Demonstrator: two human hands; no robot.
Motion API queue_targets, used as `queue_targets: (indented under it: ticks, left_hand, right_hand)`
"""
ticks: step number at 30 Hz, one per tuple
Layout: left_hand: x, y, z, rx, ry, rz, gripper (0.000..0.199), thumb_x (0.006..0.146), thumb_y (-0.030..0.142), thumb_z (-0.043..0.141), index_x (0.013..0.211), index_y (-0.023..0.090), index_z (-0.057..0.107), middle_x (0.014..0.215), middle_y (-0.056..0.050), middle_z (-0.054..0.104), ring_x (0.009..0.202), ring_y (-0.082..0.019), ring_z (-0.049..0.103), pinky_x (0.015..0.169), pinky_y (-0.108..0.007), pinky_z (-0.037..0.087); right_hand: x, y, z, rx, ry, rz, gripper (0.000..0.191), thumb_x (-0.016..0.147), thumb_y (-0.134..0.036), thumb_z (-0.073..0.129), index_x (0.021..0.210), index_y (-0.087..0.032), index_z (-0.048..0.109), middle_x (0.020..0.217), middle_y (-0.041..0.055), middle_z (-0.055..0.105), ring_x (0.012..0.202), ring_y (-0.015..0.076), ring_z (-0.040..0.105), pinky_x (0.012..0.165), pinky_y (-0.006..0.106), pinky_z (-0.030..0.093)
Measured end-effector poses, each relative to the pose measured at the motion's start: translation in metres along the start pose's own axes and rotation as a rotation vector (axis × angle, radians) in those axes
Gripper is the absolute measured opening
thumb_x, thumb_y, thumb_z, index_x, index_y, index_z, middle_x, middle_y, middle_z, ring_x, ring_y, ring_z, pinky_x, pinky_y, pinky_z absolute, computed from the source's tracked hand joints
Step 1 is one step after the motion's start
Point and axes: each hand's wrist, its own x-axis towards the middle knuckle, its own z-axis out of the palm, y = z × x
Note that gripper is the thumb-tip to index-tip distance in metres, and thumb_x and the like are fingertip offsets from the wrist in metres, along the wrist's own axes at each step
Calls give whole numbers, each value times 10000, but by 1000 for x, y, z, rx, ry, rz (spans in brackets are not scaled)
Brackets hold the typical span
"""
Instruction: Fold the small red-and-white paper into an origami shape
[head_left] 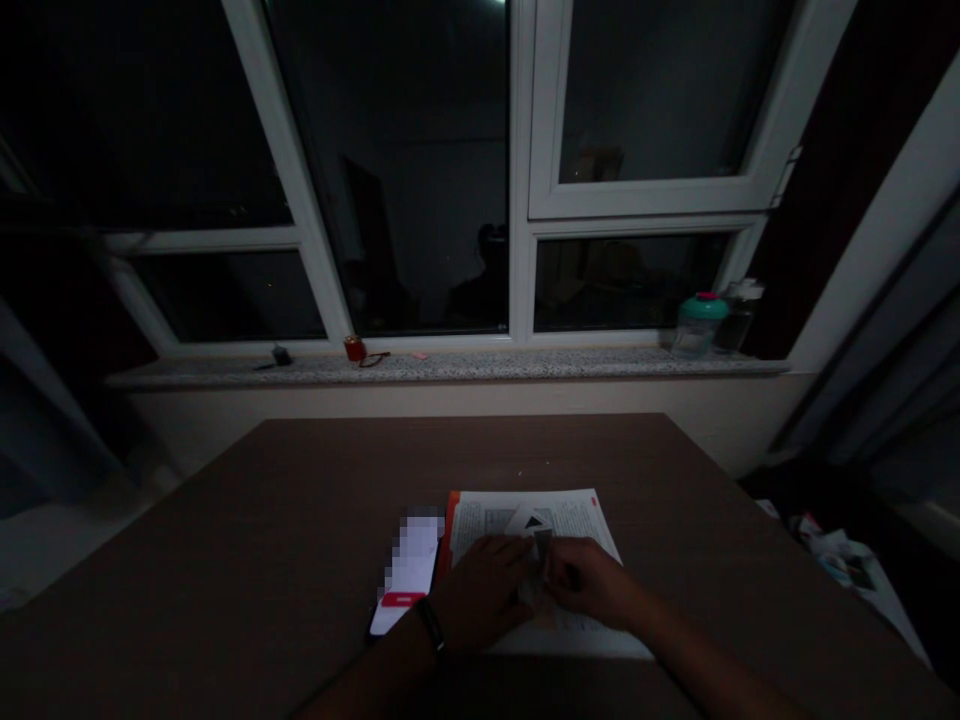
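Dim throughout: the bare left hand (pixel 484 590) and bare right hand (pixel 589 580) look shadowed, detail between them murky; the white-screened rectangular phone (pixel 414 565), partly pixelated, glows brightest; the brown wood-grain bench (pixel 300 540) is darkest toward its near edge; dark window glass (pixel 431 190) mirrors faintly

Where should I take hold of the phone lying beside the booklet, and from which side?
Probably the long left edge of the phone, coming in from the left: it lies flat, screen up, with open tabletop along that edge, while the booklet and the left hand crowd its right side.
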Motion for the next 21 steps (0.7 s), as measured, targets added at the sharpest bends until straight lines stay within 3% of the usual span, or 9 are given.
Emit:
queue_targets:
  ticks: [4, 10, 16, 21]
  left_hand:
    - [0, -1, 2, 15, 14, -6, 478, 888, 319, 663, 1324, 251, 479, 1460, -76, 445, 1332, -281, 399, 1096, -449, 313]
    - [0, 1, 0, 18, 7, 2, 462, 879, 329, 687, 1295, 237, 508, 1443, -79, 464, 1325, -270, 408, 1101, -432, 313]
    - [1, 0, 2, 16, 21, 3, 486, 868, 305, 700, 1306, 246, 498, 1435, -72, 472, 1319, -269, 412, 1101, -436, 309]
    - [1, 1, -1, 27, 4, -8, 455, 889, 330, 674, 1303, 243, 506, 1452, -84, 456, 1319, -284, 416, 1092, -445, 323]
  right_hand:
    - [-3, 1, 1, 14, -8, 10, 150, 699, -97, 596, 670, -201, 491, 672, -45, 544, 616, 114, 508, 559, 198, 345]
    - [-1, 2, 1, 6, 108, 68, 160, 746, -134, 595, 677, -207, 469, 643, -53, 494, 603, 114, 466, 552, 202, 330]
    - [2, 1, 3, 3, 47, 34, 116, 769, -135, 597, 730, -206, 513, 676, -49, 525, 618, 111, 480, 565, 196, 343]
    - [0, 7, 5, 43, -9, 11, 155, 705, -102, 618, 666, -197, 501, 670, -43, 554, 616, 110, 501, 560, 191, 349]
